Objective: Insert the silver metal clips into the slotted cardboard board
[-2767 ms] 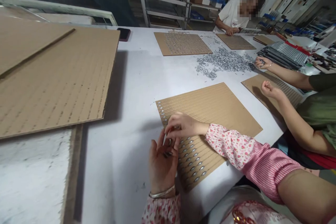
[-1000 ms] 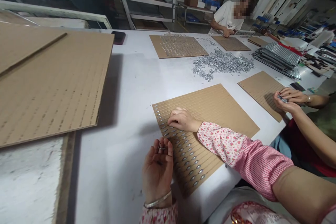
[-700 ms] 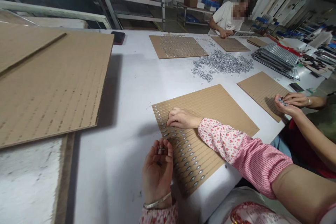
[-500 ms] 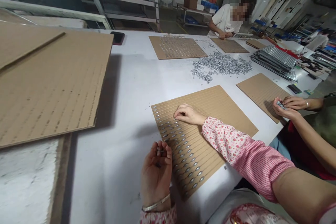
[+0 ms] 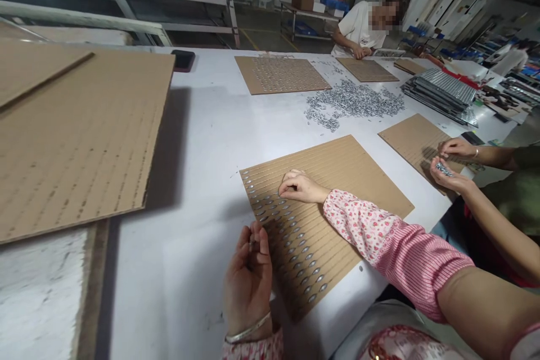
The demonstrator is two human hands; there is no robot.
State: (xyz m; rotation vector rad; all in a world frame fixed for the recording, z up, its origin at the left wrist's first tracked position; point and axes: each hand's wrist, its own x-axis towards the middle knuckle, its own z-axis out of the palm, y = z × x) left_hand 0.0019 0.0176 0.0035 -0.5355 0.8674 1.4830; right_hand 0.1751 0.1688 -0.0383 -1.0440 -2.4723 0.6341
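Note:
A brown cardboard sheet (image 5: 358,180) with parallel grooves lies on the table in front of me. Small silver oval metal pieces (image 5: 301,249) sit in rows along its left side. My right hand (image 5: 302,187) rests over these rows, thumb and index finger pinched at the groove line; whatever is between the fingertips is hidden. Beside the sheet's left edge, my left hand (image 5: 248,284) is palm up with its fingers curled, holding a few small metal pieces near the fingertips.
A loose heap of metal pieces (image 5: 354,98) lies beyond the sheet. A raised cardboard sheet (image 5: 84,140) stands at left, near a phone (image 5: 184,61). At right, a co-worker's hands (image 5: 449,171) hold pieces over another sheet (image 5: 415,138). Another person (image 5: 358,28) sits at the far side.
My left hand's fingers have curled in closer and the hand has shifted slightly left. My right hand stays almost in place. The co-worker's hands at right have moved apart.

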